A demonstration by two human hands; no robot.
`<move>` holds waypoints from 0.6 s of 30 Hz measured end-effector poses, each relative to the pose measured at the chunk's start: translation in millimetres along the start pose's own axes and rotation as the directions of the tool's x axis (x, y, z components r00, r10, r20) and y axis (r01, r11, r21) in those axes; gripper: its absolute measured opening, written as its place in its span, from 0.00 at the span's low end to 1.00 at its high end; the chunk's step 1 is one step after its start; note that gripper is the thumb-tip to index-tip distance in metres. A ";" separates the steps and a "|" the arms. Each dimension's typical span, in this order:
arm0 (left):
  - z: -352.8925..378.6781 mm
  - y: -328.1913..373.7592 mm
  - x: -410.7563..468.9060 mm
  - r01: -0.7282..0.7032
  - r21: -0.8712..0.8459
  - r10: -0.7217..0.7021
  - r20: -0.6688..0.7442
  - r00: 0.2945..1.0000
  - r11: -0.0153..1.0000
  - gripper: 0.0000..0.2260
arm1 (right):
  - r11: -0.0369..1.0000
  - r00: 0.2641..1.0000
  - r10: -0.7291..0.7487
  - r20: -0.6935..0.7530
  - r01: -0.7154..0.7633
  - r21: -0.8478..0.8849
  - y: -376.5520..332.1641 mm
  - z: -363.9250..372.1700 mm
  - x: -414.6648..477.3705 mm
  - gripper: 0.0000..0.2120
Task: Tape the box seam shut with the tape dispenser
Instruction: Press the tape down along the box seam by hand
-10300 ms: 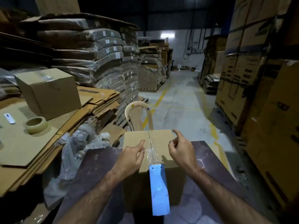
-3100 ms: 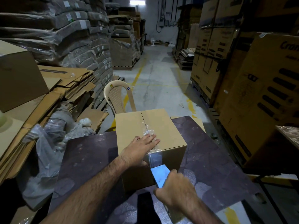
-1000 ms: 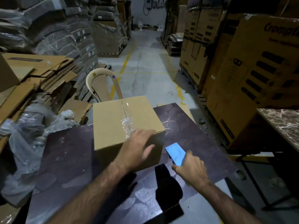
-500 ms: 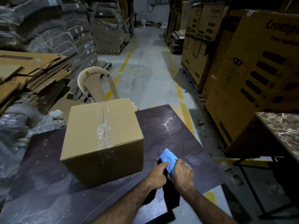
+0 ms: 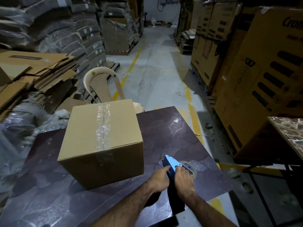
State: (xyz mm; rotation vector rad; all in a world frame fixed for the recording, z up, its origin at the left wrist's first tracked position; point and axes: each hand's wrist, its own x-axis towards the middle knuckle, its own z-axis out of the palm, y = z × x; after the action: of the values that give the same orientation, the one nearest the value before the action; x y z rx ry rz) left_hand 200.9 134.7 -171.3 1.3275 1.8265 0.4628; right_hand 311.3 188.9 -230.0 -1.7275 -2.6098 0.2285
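Both hands have left the box since a few sec ago and now meet at the dispenser, low on the worktop, right of the box and apart from it. Half a sec back the blue body stood steeper; now it lies flatter, nose pointing away from the person, roll showing at its right side.

Head view: R hand is on top of the dispenser's rear, fingers curled over it, grasping it just beside the roll. L hand comes in from the left, fingers stretched fwd along the dispenser's left edge and touching it; can't tell if they wrap round it.

Box sits closed at the worktop's left-centre. Clear tape runs along the top seam, wrinkled, and folds down over the near edge onto the front face.

Behind the box: beige plastic chair. Left: flat cardboard stack, plastic wrap. Right: big printed cartons, corner of a marble-look table. Floor is grey w/ yellow lines.
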 end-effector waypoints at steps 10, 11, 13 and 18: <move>-98.4 17.2 -87.4 -0.340 -0.036 0.296 -0.415 0.861 0.940 0.14 | 0.997 0.997 0.070 0.017 -0.069 -0.025 -1.3 -24.1 -5.8 0.09; -112.4 16.6 -101.7 -0.384 -0.036 0.323 -0.472 0.820 0.923 0.13 | 0.995 0.994 0.098 -0.043 -0.097 0.035 -7.9 -37.0 -5.5 0.09; -142.4 9.1 -127.2 -0.433 0.024 0.360 -0.599 0.715 0.901 0.11 | 0.978 0.958 0.059 -0.282 0.000 0.207 -26.9 -66.7 -8.7 0.09; -214.6 -41.3 -131.8 -0.049 0.372 0.291 -0.630 0.720 0.927 0.20 | 0.776 0.731 -0.328 -0.598 0.570 0.270 -123.6 -150.7 -12.2 0.13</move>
State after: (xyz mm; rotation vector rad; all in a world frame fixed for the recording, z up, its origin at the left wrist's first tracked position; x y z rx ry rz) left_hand 23.2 33.7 -18.5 1.7209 2.4751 0.8630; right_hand 215.5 148.3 -64.7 -0.7952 -2.2375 0.2647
